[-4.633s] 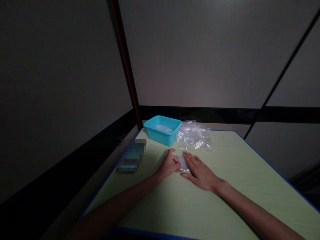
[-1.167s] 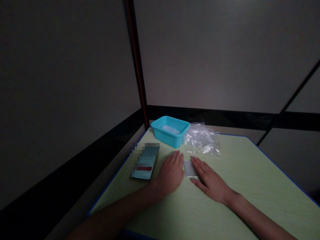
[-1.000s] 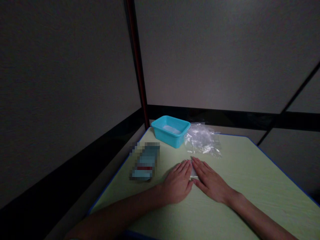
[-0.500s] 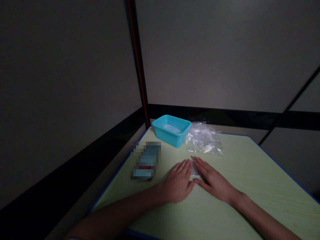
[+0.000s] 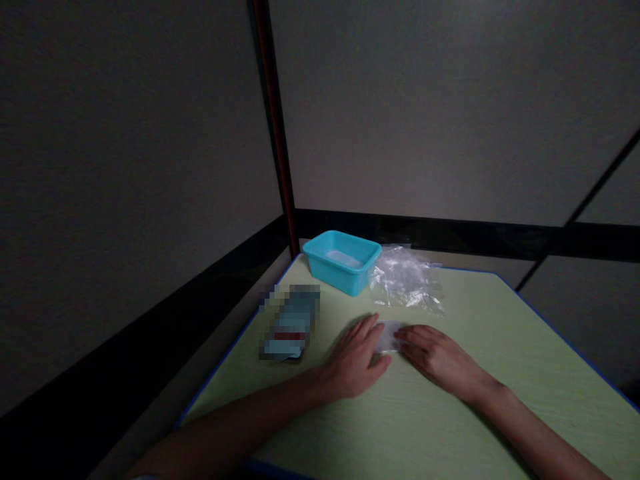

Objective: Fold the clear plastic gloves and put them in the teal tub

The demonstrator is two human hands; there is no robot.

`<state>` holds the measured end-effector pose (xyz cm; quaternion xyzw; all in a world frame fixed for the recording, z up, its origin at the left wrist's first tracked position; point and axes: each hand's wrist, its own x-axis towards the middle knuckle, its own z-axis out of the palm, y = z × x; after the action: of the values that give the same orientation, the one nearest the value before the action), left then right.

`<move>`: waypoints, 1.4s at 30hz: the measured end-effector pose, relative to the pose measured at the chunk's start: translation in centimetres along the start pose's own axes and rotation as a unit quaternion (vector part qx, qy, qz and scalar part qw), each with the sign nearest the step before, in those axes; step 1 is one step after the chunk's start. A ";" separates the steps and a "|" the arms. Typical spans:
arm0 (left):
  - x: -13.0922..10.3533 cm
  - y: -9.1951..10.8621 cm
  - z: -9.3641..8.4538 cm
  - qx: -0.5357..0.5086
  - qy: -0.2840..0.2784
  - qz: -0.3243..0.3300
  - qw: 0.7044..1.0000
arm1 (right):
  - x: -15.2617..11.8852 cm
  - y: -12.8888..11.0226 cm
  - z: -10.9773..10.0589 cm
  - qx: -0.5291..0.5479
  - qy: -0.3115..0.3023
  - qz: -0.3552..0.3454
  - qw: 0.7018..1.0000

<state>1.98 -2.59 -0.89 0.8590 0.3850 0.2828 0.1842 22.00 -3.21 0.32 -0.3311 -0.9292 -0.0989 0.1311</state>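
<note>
A small, flat, whitish translucent packet [image 5: 388, 337] lies on the pale green table [image 5: 480, 320] between my hands. My left hand [image 5: 356, 358] is at its left edge, fingers apart and thumb stretched toward the right. At the packet's right side is my right hand [image 5: 434, 355], its fingers bent and pressed together with the tips on the edge. Whether those fingertips pinch the packet or only rest on it is hard to make out.
A turquoise plastic basket [image 5: 343, 275] with something whitish inside stands at the back left of the table. Crumpled clear plastic bags [image 5: 406, 277] lie against its right side. A pixelated flat object [image 5: 293, 323] lies left of my left hand. Walls rise behind.
My right hand has drawn back to the right and its fingers have bent together. The fingers of my left hand have lifted and spread a little, so more of the packet shows.
</note>
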 end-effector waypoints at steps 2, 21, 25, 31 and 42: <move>1.2 -0.5 -0.4 -0.162 0.085 -0.079 0.980 | 0.0 -0.1 -0.4 0.013 -0.002 0.009 1.000; 7.2 -5.2 -6.1 -0.666 0.186 -0.282 0.665 | 0.0 -0.1 0.6 0.434 0.250 0.278 0.820; 7.1 -5.0 -6.2 -0.682 0.182 -0.279 0.652 | 0.0 0.1 0.6 0.483 0.266 0.297 0.780; 7.1 -5.2 -6.4 -0.679 0.193 -0.286 0.648 | -0.1 0.5 0.9 0.566 0.188 0.327 0.733; 5.8 -3.6 -8.0 -0.648 0.238 -0.228 0.687 | -0.1 0.6 0.2 0.553 0.170 0.279 0.767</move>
<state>-1.91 4.91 5.33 0.3153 0.3211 0.6056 0.6563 22.40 -2.80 0.19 -0.4236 -0.6527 0.4180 0.4687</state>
